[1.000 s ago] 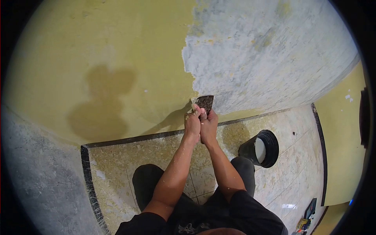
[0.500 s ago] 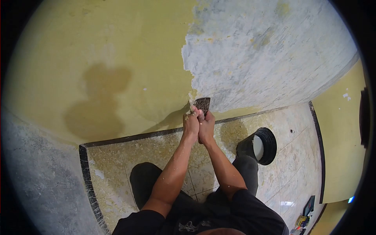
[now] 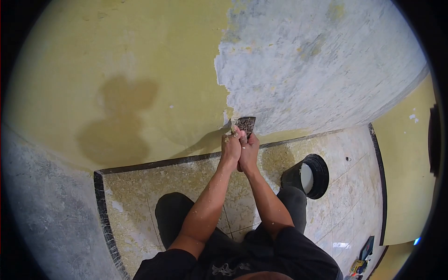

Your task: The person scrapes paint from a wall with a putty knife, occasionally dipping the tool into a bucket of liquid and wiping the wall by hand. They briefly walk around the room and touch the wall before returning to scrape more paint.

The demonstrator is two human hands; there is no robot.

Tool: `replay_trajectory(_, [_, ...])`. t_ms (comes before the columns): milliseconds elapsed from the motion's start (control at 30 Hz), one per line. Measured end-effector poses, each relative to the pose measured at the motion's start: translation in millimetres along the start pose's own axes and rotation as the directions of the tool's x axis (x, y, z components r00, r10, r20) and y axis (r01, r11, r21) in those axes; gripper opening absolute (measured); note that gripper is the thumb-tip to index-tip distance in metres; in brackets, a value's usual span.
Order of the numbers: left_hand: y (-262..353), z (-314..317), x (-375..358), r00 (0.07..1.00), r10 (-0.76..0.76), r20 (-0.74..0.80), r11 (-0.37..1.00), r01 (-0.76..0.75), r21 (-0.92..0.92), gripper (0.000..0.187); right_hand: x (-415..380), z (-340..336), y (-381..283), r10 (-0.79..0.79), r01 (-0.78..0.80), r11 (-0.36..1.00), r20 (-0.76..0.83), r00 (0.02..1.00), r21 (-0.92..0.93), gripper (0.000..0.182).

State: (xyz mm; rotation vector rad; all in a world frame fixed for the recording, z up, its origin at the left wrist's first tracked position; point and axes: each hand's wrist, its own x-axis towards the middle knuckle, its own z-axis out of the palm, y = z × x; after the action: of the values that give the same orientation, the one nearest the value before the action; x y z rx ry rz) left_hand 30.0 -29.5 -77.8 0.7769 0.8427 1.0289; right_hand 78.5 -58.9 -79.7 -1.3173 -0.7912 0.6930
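Scraper (image 3: pixel 245 124): you hold it in both hands, its dark, speckled blade pointing up and away from you, the blade edge pressed to the wall at the ragged border between paint and bare plaster.
Left hand (image 3: pixel 231 148): your fingers are wrapped tight round the scraper's handle, on the left of the pair, with flecks of debris on the knuckles.
Right hand (image 3: pixel 249 151): it is closed round the same handle, touching your left hand, thumb side up toward the blade.
Handle: hidden inside your two fists; its form cannot be told.
Yellow paint (image 3: pixel 140 60): it covers the left part of the wall, with a darker, damp-looking patch (image 3: pixel 121 119) well left of the blade.
Bare plaster (image 3: pixel 317 65): a grey-white stripped area fills the right part of the wall, starting just above and right of the blade.
Skirting strip (image 3: pixel 154 164): a dark band runs along the foot of the wall, just below your hands.
Floor (image 3: pixel 140 196): pale tiles strewn with yellowish flakes, thickest near the wall.
Bucket (image 3: pixel 309 176): black, pale inside, lying tilted on the floor to the right of your right forearm, apart from it.
Knees: you crouch in dark clothing, one knee either side of your arms.
Small items (image 3: pixel 361 263): some lie at the near right floor edge, too small to identify.
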Motion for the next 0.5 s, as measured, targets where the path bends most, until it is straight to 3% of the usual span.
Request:
replay_trajectory(67, [4.8, 1.9, -2.7, 0.994, -0.107, -0.002, 0.994, 0.107, -0.013, 0.030, 0.5, 0.6, 1.0, 0.036, -0.035, 0.999, -0.029, 0.999, 0.020, 0.018])
replay_trajectory(100, [12.7, 5.0, -3.5, 0.994, -0.107, -0.005, 0.994, 0.106, -0.016, 0.030, 4.0, 0.4, 2.7, -0.018, 0.018, 1.000, -0.016, 1.000, 0.002, 0.018])
replay_trajectory(167, [24.7, 8.4, -5.0, 1.000, 0.009, -0.012, 1.000, -0.009, 0.006, 0.031, 10.1, 1.8, 0.8, -0.061, 0.061, 0.998, -0.007, 0.998, -0.011, 0.017])
replay_trajectory(333, [6.2, 3.5, -1.7, 1.000, -0.007, 0.020, 0.999, 0.008, -0.038, 0.027, 8.3, 5.1, -3.2, -0.048, 0.048, 0.999, -0.004, 0.999, 0.014, 0.016])
replay_trajectory(400, [-7.9, 3.0, 7.9, 0.989, 0.118, -0.094, 0.993, -0.118, 0.004, 0.030, 8.6, 1.1, 1.9, -0.080, 0.080, 0.996, 0.011, 0.997, -0.051, 0.017])
replay_trajectory(433, [-13.5, -4.2, 10.5, 0.999, 0.019, -0.047, 0.999, -0.018, 0.031, 0.030, 5.8, 1.4, 0.9, -0.050, 0.051, 0.998, 0.015, 0.999, -0.041, 0.018])
replay_trajectory(500, [-1.4, -1.5, 7.7, 0.999, 0.042, -0.033, 0.998, -0.041, 0.036, 0.030, 6.2, 6.2, -4.0, -0.020, 0.020, 0.999, 0.007, 1.000, 0.041, 0.020])
